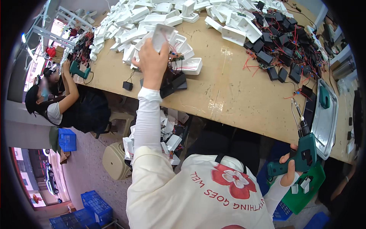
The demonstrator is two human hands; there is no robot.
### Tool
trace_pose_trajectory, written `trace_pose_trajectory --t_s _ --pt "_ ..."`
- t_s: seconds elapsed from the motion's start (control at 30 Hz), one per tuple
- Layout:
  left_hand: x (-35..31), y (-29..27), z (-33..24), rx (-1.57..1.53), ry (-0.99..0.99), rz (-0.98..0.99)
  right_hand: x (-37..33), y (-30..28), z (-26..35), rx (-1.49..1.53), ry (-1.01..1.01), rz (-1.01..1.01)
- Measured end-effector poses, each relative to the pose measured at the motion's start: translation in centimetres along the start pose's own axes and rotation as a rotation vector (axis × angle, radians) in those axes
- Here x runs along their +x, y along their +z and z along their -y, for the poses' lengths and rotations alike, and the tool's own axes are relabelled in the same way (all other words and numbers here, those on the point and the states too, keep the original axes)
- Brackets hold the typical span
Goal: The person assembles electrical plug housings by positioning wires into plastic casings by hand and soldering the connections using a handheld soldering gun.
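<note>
My left hand (152, 63) reaches over the table with its fingers closed on a white plastic housing (163, 37), which is tilted up. Just below that hand lie black boxes (173, 84) with thin wires, partly hidden by the wrist. Beside them an open white shell (192, 66) has red wires in it. At the right, near the table's front edge, my right hand (289, 162) grips the handle of a green soldering gun (306, 152). Its metal tip (296, 110) points up toward the table, and some of the fingers are hidden behind the handle.
White housings (129, 19) are heaped along the far side. A pile of black boxes with red wires (282, 42) covers the far right. A metal tray (328, 118) lies at the right edge. At the left, another person (57, 103) sits near a green tool (79, 70).
</note>
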State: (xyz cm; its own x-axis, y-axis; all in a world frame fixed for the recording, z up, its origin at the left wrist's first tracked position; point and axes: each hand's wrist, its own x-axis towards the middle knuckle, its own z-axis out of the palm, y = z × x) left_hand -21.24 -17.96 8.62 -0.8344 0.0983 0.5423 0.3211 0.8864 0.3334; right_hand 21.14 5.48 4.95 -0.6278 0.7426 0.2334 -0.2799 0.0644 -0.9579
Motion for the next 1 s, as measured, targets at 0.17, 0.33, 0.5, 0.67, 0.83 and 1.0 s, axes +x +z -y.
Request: trace_pose_trajectory --t_s 0.17,0.33,0.5,0.67,0.83,1.0 --pt "-0.3 -1.7 0.9 -0.118 -0.014 -0.083 0.2 -0.4 0.1 -0.002 0.001 -0.006" --pt "-4.1 -7.7 -6.3 0.155 0.566 -0.119 0.1 -1.0 0.0 -0.024 -0.033 0.021" --pt "-13.5 -13.1 -20.8 -0.174 1.187 0.130 -0.2 -0.5 0.7 -0.032 -0.029 -0.275" --pt "-17.6 -16.2 -20.9 -0.302 1.404 0.203 0.0 -0.4 0.9 0.137 -0.053 -0.039" --pt "-20.9 -23.2 -16.5 -0.463 1.392 0.374 0.4 -0.5 1.2 0.119 -0.028 -0.027" --pt "-23.0 -27.1 -12.6 -0.662 1.501 0.562 -0.1 -4.8 -0.4 0.039 -0.005 -0.204"
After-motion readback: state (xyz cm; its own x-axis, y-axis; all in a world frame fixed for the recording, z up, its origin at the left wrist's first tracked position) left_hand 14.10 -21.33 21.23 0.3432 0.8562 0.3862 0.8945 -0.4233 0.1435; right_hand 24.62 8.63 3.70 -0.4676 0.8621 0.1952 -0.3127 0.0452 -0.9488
